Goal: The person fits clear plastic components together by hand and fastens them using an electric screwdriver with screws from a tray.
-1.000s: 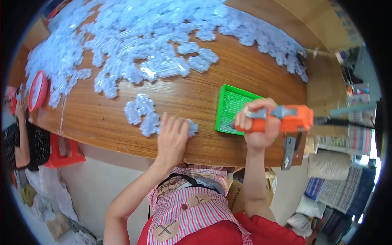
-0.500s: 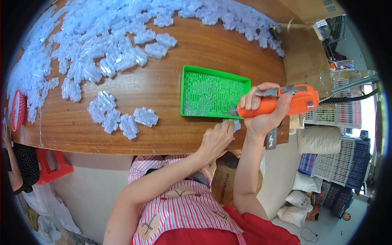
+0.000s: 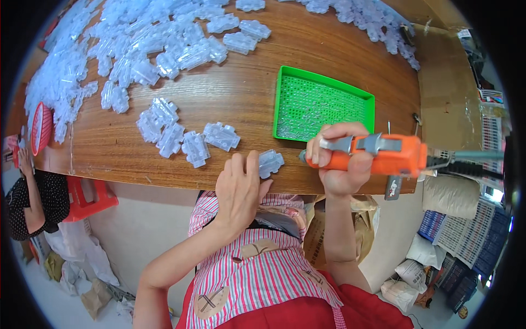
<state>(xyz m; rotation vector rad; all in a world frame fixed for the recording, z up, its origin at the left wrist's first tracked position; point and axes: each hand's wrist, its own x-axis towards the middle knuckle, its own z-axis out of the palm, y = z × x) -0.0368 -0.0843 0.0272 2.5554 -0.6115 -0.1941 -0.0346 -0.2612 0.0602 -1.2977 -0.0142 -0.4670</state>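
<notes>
My left hand [image 3: 236,189] is at the table's front edge, its thumb and forefinger around one end of a clear bluish plastic piece [image 3: 271,163] lying on the wood. My right hand [image 3: 342,164] is wrapped around an orange electric screwdriver [image 3: 392,155], held sideways with its tip pointing left toward that piece, apart from it. Behind the screwdriver stands a shallow green tray [image 3: 278,104] with many small metal screws on its perforated bottom. Left of my left hand lie several more clear plastic pieces [image 3: 222,136] in a loose group.
A large heap of the same plastic pieces [image 3: 142,44] covers the back left. A red basket [image 3: 41,129] stands at the left edge, near another person's arm [image 3: 34,203]. Cardboard [image 3: 446,82] borders the right side. A dark cord [image 3: 466,167] trails from the screwdriver.
The screwdriver has moved away from the tray's front corner and turned level. My left hand has shifted left, with the plastic piece now in plain sight. The whole view has also shifted.
</notes>
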